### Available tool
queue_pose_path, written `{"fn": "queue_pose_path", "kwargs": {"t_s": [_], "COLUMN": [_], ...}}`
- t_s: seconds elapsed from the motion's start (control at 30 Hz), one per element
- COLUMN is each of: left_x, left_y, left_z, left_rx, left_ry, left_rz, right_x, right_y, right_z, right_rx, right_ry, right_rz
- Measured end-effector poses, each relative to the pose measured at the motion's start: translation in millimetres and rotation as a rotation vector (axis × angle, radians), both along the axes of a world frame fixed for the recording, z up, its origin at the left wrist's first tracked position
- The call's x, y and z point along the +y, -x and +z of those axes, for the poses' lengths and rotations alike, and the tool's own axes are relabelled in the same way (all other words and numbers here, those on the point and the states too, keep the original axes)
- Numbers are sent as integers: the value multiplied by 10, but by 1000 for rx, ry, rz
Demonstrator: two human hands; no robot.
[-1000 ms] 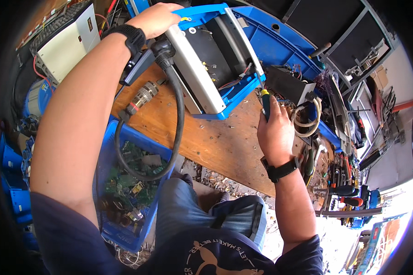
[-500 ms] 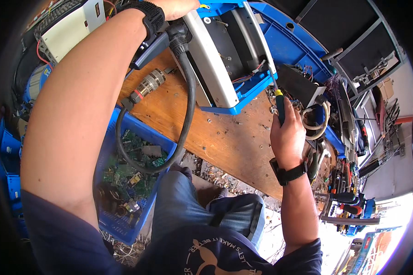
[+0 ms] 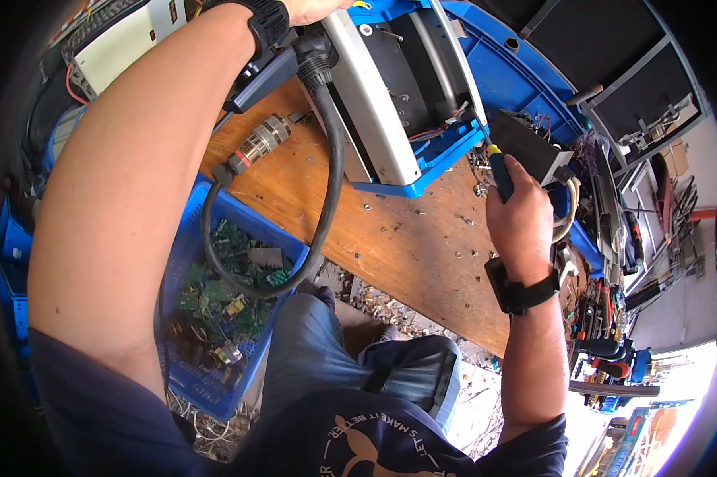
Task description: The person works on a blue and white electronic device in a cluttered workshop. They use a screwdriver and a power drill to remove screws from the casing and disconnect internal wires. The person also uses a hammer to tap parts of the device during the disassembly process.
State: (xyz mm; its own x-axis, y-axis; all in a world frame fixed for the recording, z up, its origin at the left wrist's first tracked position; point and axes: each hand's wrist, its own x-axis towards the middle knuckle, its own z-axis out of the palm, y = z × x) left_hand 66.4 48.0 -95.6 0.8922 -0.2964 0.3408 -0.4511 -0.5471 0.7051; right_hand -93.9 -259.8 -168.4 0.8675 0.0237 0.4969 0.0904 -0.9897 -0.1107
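My right hand [image 3: 521, 215] is closed around a screwdriver [image 3: 501, 173] with a dark green handle and a yellow collar. Its thin shaft slants up to the right rim of an opened device housing [image 3: 374, 127], silver and blue, lying on the wooden bench [image 3: 398, 246]. Loose wires and a dark inner panel show inside the housing. At the top edge of the picture, my left hand [image 3: 315, 9] rests by the housing's upper left corner, its fingers cut off from view. A thick black cable [image 3: 332, 167] with an angled plug hangs from the housing's left side.
A metal cylindrical connector [image 3: 263, 141] lies left of the housing. Below the bench edge stands a blue crate [image 3: 295, 254] of circuit boards. Small screws dot the bench. Right of the housing are a black box [image 3: 525, 147], a blue tray [image 3: 505, 75] and many hand tools [image 3: 601, 318].
My right hand has shifted right and slightly down with the screwdriver, which leans more. The housing appears a little farther right. My left hand stays at its upper corner.
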Motion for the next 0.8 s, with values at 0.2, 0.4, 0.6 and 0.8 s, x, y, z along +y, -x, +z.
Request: {"fn": "queue_pose_path", "kwargs": {"t_s": [0.2, 0.4, 0.6, 0.8], "left_x": [-55, -125, 126, 114], "left_y": [150, 339, -175, -134], "left_z": [53, 162, -157, -103], "left_rx": [-9, 67, -131, -100], "left_ry": [-59, 11, -113, -122], "left_rz": [64, 35, 141, 87], "right_x": [-210, -506, -139, 24], "right_y": [-17, -100, -10, -8], "right_z": [-19, -264, -316, -257], "right_rx": [23, -78, -71, -29], "right_ry": [-175, -233, -65, -80], "right_rz": [34, 116, -23, -49]}}
